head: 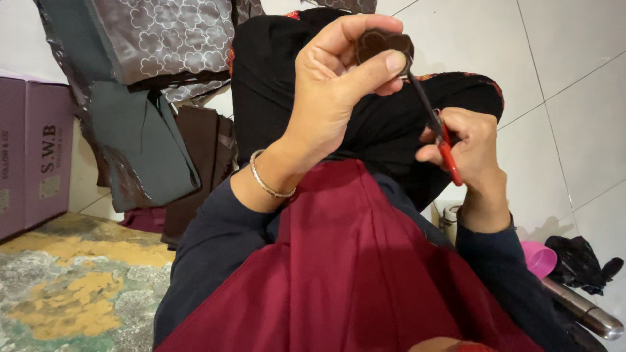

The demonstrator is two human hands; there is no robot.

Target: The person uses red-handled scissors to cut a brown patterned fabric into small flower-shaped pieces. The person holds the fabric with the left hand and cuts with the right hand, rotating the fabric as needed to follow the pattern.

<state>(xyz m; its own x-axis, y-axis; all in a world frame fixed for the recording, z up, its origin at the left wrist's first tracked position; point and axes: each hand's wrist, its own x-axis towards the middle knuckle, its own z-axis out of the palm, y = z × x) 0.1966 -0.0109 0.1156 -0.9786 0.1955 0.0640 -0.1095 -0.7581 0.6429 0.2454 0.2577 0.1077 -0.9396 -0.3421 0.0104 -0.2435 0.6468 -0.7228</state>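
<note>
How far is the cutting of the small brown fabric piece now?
Done: the brown fabric piece already has a rounded, lobed outline along its top edge. In hand: the left hand pinches it between thumb and fingers, while the right hand holds red-handled scissors, blades at its lower edge. Left: that lower edge is hidden by the thumb, so I cannot tell how much remains.

Folded fabric pieces (grey, brown and patterned) lie beside a purple cardboard box; a pink plastic cup sits near a steel flask.
</note>
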